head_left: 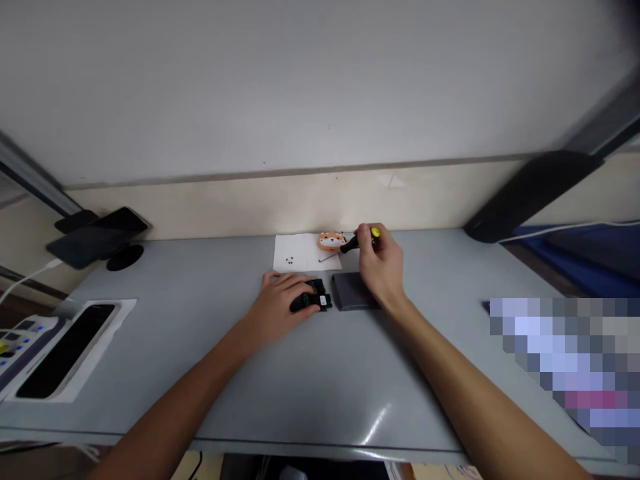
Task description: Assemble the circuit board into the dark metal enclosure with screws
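My left hand (289,299) is curled over an opened black device (316,298), its thumb along the near side and its fingers over the top. Dark inner parts and a small white label show at the device's right end. In my right hand (381,263) is a screwdriver (350,245) with a black handle and a yellow end. Its thin shaft slants down to the left, with a tiny dark spot at the tip above a white paper sheet (306,247). Several small dark screws (289,260) lie on that sheet. A flat grey box (354,293) sits partly beneath my right wrist.
An orange animal-faced case (332,241) lies at the back of the sheet. On the left are a phone (67,350), a power strip (20,347) and a device on a stand (100,237). A black cylindrical object (530,193) leans at the right; a blurred-out item (565,373) lies nearer.
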`<action>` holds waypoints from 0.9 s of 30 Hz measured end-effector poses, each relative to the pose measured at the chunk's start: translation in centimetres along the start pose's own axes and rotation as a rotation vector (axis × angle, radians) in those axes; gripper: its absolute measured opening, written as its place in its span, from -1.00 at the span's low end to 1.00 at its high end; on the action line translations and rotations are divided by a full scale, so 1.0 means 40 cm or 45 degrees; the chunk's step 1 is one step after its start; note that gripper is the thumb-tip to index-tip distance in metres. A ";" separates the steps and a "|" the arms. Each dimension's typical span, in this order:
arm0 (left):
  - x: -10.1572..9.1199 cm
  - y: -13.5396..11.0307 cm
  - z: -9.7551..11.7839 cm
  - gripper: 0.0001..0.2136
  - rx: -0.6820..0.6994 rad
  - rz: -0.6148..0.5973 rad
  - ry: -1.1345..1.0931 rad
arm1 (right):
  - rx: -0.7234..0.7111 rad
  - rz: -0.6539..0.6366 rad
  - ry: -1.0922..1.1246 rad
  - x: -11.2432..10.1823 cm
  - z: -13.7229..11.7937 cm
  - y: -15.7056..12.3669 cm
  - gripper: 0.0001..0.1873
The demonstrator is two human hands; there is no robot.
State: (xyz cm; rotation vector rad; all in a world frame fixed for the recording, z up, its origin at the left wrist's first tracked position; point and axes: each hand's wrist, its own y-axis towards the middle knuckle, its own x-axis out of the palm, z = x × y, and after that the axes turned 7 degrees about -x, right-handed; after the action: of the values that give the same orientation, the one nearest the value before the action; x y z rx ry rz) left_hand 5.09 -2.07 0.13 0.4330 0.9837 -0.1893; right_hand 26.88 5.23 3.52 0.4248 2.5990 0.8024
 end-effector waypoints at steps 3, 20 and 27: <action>0.005 0.006 0.003 -0.84 -0.022 0.017 -0.033 | 0.026 -0.002 -0.027 0.003 0.016 0.000 -0.53; 0.009 0.020 -0.028 -0.90 -0.278 0.438 -0.313 | 0.361 -0.008 0.595 0.037 -0.030 -0.019 -0.49; 0.011 0.023 -0.035 -0.96 -0.262 0.493 -0.278 | 0.476 0.017 0.677 0.042 -0.010 -0.017 -0.47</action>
State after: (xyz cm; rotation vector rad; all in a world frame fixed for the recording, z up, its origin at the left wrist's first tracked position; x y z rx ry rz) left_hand 4.57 -0.60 -0.64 0.3959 0.6811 0.2093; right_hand 25.10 5.17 2.95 0.3680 3.2649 0.4722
